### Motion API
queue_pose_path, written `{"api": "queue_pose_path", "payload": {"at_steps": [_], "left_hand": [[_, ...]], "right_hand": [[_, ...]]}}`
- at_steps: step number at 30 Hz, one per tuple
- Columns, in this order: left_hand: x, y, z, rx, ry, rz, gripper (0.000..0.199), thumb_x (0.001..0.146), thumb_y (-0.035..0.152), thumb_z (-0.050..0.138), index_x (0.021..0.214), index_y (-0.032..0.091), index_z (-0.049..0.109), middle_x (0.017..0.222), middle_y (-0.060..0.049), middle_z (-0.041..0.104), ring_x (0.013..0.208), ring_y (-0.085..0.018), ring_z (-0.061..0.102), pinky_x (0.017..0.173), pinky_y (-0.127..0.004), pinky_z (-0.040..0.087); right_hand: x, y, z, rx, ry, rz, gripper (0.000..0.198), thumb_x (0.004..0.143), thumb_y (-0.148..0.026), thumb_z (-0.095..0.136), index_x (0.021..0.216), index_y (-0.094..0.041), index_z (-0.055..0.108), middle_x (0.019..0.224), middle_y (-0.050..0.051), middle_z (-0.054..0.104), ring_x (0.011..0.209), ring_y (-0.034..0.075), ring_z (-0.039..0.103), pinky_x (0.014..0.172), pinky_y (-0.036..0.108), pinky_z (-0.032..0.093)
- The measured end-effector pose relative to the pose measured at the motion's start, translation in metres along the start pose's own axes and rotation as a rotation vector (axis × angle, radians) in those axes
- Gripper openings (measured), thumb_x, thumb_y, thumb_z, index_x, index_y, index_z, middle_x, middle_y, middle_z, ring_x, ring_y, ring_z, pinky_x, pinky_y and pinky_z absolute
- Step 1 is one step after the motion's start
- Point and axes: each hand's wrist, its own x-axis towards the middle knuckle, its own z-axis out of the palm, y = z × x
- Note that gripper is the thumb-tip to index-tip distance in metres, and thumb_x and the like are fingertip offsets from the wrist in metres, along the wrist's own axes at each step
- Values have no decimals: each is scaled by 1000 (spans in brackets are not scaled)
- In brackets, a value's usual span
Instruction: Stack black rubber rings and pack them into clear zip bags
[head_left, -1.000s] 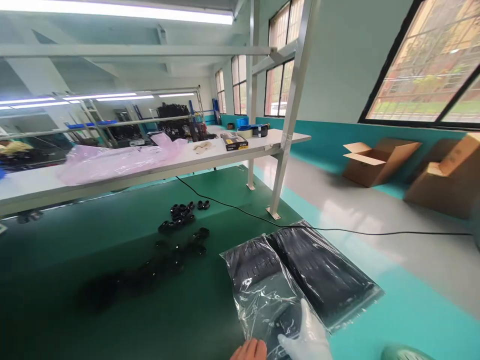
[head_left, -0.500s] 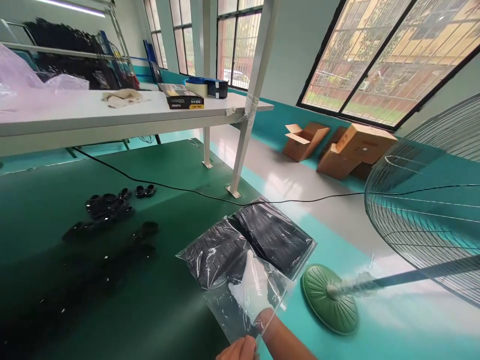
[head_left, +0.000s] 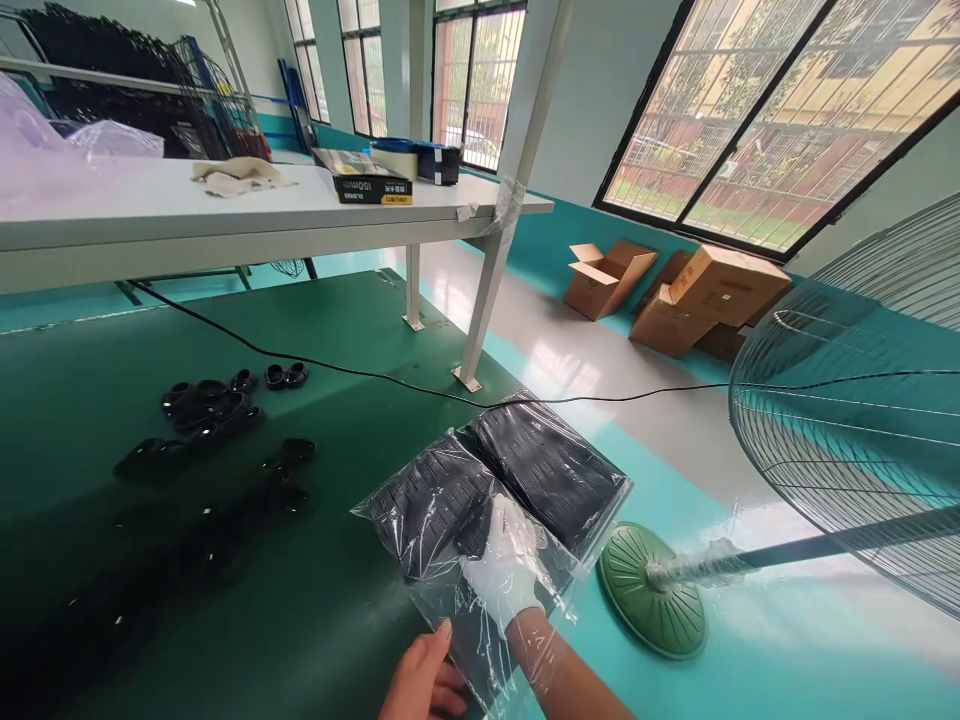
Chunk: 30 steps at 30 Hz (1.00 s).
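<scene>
My right hand, in a white glove, reaches into a clear plastic bag. Its fingers are bunched together at the edge of the black contents, under shiny film, so what they grip is hidden. My left hand is bare, at the bottom, beside the bag's near edge. Its thumb points up, apart from the partly bent fingers, and I see nothing between them. Touching the filled bag on its right lies a second clear bag of flat black pieces.
A fan with a wire cage and round green base stands at right. A black cable crosses the floor. Small black round parts lie at left. Behind are a white table and cardboard boxes.
My left hand has moved left and its thumb has come away from the fingers at the bag's edge. The right hand's fingers are more bunched inside the bag.
</scene>
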Motion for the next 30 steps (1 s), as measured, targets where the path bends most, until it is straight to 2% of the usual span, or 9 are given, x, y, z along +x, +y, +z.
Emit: {"api": "queue_pose_path", "payload": {"at_steps": [3, 5, 8, 10, 13, 15, 19, 24, 30], "left_hand": [[14, 1, 7, -257, 4, 42, 48, 57, 59, 63, 77, 16, 53, 66, 0, 62, 57, -12, 58, 51, -21, 42], [21, -3, 11, -287, 18, 105, 47, 53, 57, 67, 69, 16, 50, 60, 1, 60, 51, -10, 56, 51, -21, 42], [26, -12, 10, -277, -16, 121, 48, 53, 60, 67, 65, 17, 48, 53, 3, 58, 45, -9, 53, 45, -20, 39], [29, -16, 5, -254, -37, 122, 50, 52, 62, 66, 63, 17, 47, 49, 3, 56, 43, -9, 52, 43, -19, 38], [33, -22, 1, -189, -48, 129, 52, 50, 65, 64, 60, 18, 45, 42, 4, 52, 39, -9, 50, 41, -20, 39], [37, -25, -1, -136, -53, 144, 52, 52, 68, 61, 59, 19, 43, 39, 5, 50, 36, -9, 49, 39, -20, 37], [42, -28, -1, -70, -47, 174, 54, 55, 70, 56, 58, 19, 42, 43, 4, 52, 35, -9, 50, 35, -19, 34], [41, -26, -5, -38, -39, 194, 52, 56, 69, 57, 58, 18, 42, 48, 4, 53, 35, -9, 50, 34, -18, 33], [34, -16, -13, -4, -83, 158, 48, 60, 64, 58, 58, 19, 40, 49, 4, 53, 36, -10, 51, 36, -20, 36]], "right_hand": [[0, -5, -6, -41, 62, 24, 62, 73, -47, 51, 131, -28, 39, 127, 7, 50, 126, 31, 33, 94, 47, 35], [-3, -7, -9, -65, 101, 30, 65, 74, -45, 52, 133, -25, 35, 133, 9, 43, 129, 31, 27, 98, 48, 30], [-16, -10, -7, -82, 134, 39, 67, 75, -39, 51, 136, -18, 30, 140, 11, 32, 131, 34, 18, 103, 52, 21], [-30, -13, 1, -94, 104, 12, 60, 78, -31, 47, 134, -18, 33, 140, 11, 33, 130, 33, 23, 104, 53, 20], [-43, -14, 20, -106, -85, -74, 49, 76, -20, 45, 125, -22, 48, 132, 10, 46, 117, 31, 45, 98, 48, 34], [-42, -11, 30, -82, -155, -56, 50, 73, -18, 47, 122, -23, 50, 128, 9, 49, 109, 28, 53, 92, 42, 41], [-31, -3, 39, 9, -123, 65, 51, 74, -19, 47, 126, -24, 47, 124, 8, 53, 102, 24, 58, 85, 32, 46], [-31, -1, 44, 134, -76, 83, 48, 82, -23, 39, 129, -28, 42, 126, 5, 51, 93, 19, 62, 77, 28, 50], [-19, -10, 61, 219, -61, 123, 47, 91, -27, 16, 133, -21, 37, 101, 8, 64, 81, 15, 64, 69, 25, 51]]}}
